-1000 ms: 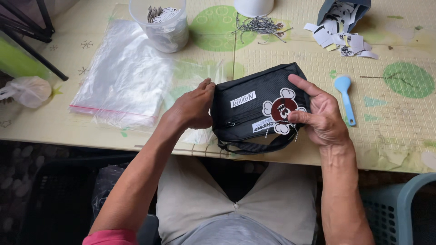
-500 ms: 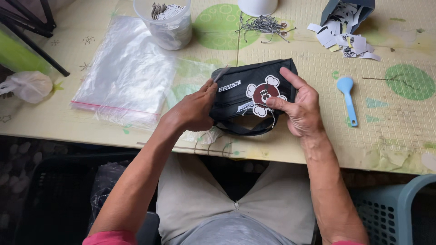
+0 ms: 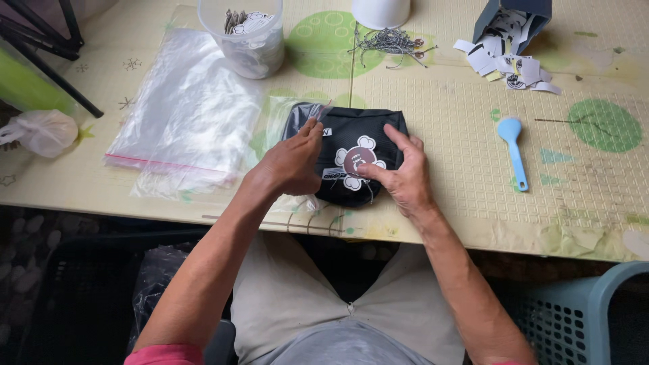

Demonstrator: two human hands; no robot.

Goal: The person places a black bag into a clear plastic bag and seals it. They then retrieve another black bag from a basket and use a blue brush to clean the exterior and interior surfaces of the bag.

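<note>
Left hand (image 3: 294, 162) hides the black pouch's (image 3: 351, 138) left side.

pouch (image 3: 351, 159) on table (image 3: 460, 135), bags (image 3: 189, 115) left, spoon (image 3: 514, 152) right.

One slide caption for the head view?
Both hands, left and right, press a black pouch on the table.
</note>
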